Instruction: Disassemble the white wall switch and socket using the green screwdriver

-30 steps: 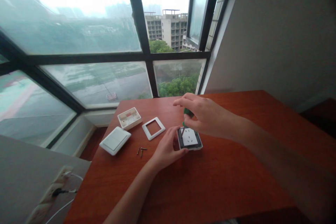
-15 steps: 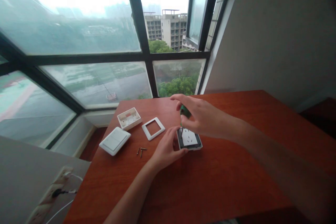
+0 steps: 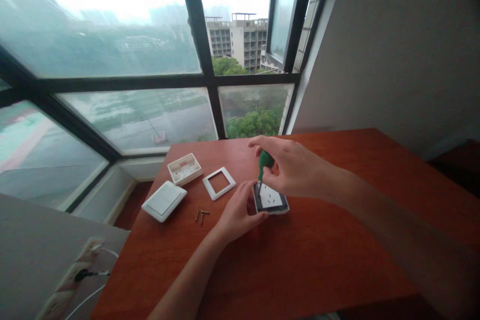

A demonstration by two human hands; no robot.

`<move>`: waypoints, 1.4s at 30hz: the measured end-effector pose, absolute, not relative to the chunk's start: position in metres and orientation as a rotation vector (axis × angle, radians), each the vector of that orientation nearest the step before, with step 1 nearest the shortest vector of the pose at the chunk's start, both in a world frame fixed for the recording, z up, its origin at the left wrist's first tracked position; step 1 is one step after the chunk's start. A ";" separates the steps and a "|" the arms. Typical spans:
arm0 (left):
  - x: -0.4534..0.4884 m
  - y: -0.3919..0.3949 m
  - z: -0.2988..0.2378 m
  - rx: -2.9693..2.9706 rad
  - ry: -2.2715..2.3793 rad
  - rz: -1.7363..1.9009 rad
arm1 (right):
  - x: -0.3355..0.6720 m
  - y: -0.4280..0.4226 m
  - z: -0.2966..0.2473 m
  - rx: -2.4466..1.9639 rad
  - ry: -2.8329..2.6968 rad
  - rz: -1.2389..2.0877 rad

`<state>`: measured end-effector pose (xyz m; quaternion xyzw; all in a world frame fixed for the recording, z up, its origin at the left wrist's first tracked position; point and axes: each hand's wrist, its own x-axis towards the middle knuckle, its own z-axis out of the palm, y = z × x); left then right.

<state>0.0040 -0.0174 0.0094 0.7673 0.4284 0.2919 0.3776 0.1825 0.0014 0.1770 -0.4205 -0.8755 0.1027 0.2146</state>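
A wall socket [image 3: 271, 197] with a white face and dark surround lies on the table in its white box. My left hand [image 3: 240, 208] grips its left side, thumb along the near edge and fingers at the far corner. Above it, my right hand [image 3: 288, 165] is closed round a green-handled screwdriver [image 3: 265, 160]. The screwdriver stands nearly upright, its shaft reaching down to the left part of the dark surround. Whether the tip sits in a screw is too small to tell. Left of my left hand lie a white cover frame [image 3: 219, 183] and several screws [image 3: 202, 216].
On the reddish wooden table [image 3: 318, 255], a white switch panel [image 3: 164, 201] and an open white mounting box [image 3: 184, 169] lie at the left. Windows border the far side. Wall outlets [image 3: 75, 276] with plugged-in cables are at lower left.
My right hand has turned and shifted slightly right, so more of the green handle shows. The left hand and the socket have stayed in place.
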 end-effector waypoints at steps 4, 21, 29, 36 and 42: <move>0.004 -0.018 0.010 1.969 1.090 0.771 | 0.180 0.003 0.176 -1.280 -2.402 0.152; 0.004 -0.018 0.009 1.981 1.098 0.765 | 0.183 0.002 0.181 -1.143 -2.458 0.245; 0.004 -0.019 0.010 1.988 1.098 0.768 | 0.184 0.005 0.178 -1.254 -2.450 0.138; 0.004 -0.019 0.012 1.981 1.101 0.770 | 0.185 0.004 0.180 -1.090 -2.485 0.218; 0.005 -0.020 0.011 1.956 1.084 0.786 | 0.185 0.008 0.180 -1.199 -2.483 0.155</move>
